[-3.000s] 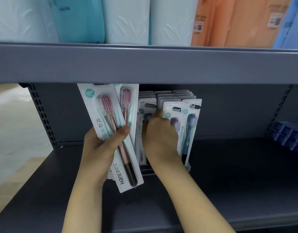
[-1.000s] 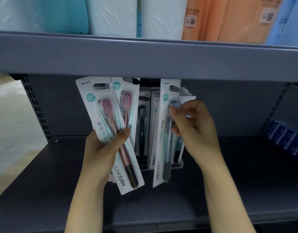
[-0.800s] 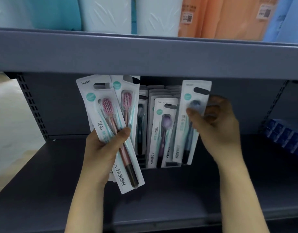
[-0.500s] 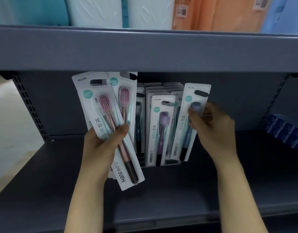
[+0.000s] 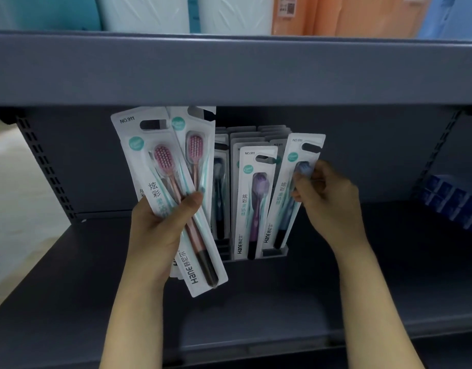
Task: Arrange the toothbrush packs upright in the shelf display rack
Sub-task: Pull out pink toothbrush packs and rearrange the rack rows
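My left hand [image 5: 160,230] grips a fanned bundle of pink toothbrush packs [image 5: 163,182], tilted, in front of the rack's left side. My right hand [image 5: 328,206] pinches a blue toothbrush pack [image 5: 288,193] near its top. That pack leans slightly, its lower end in the front right slot of the dark display rack [image 5: 272,253]. A purple toothbrush pack [image 5: 253,203] stands upright in the rack's front middle. Behind it, several more packs stand in rows. The rack's left column is partly hidden by the pink packs.
The rack sits on a dark grey shelf [image 5: 362,275] under an upper shelf edge [image 5: 229,70]. Blue boxes [image 5: 453,201] lie at the right. Rolled pale, teal and orange goods [image 5: 256,12] stand on the upper shelf. Perforated uprights [image 5: 45,166] frame the back panel.
My right hand lifted a blue pack out of the rack, carried it to the right and set its lower end into the front right slot. The pink bundle in my left hand stayed put.
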A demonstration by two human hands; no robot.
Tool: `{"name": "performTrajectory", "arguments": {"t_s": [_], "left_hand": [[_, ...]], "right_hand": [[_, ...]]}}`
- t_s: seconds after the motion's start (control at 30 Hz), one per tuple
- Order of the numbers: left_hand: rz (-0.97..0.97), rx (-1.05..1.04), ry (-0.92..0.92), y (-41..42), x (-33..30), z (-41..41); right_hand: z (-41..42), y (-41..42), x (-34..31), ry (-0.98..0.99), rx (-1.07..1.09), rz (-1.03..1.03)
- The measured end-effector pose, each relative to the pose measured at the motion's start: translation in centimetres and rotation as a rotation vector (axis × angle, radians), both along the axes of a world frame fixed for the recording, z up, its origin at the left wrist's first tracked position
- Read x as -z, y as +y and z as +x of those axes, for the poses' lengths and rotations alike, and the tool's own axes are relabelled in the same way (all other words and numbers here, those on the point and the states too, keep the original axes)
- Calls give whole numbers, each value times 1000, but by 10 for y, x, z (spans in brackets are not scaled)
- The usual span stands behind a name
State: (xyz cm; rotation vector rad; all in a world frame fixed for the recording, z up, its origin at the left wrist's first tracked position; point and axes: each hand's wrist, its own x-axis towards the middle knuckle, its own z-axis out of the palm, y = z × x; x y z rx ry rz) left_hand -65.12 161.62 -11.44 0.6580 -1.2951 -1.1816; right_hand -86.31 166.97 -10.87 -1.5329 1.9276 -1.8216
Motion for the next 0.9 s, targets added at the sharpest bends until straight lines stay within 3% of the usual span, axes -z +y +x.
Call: {"name": "performTrajectory", "arguments": {"t_s": [0.9], "left_hand": [[11, 18, 24, -4, 3, -1]], "right_hand": [[4, -3, 6, 103, 16, 33]]}}
